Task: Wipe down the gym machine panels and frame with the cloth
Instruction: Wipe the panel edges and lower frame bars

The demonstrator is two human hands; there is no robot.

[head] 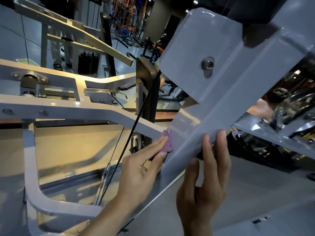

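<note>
A grey painted frame panel (201,103) of the gym machine slants across the middle of the head view, with a bolt (207,64) in its upper part. My left hand (141,169) holds a small bunched purple cloth (167,142) against the panel's left edge, where a grey crossbar (81,109) meets it. My right hand (204,181) rests on the panel's lower edge with straight fingers, fingertips over the rim. Most of the cloth is hidden behind my left fingers.
A black cable (136,123) runs diagonally just left of my left hand. Chrome parts and a pulley (293,106) sit to the right behind the panel. More grey frame tubes (34,184) lie lower left. Other gym machines and a person's legs (59,53) stand far back.
</note>
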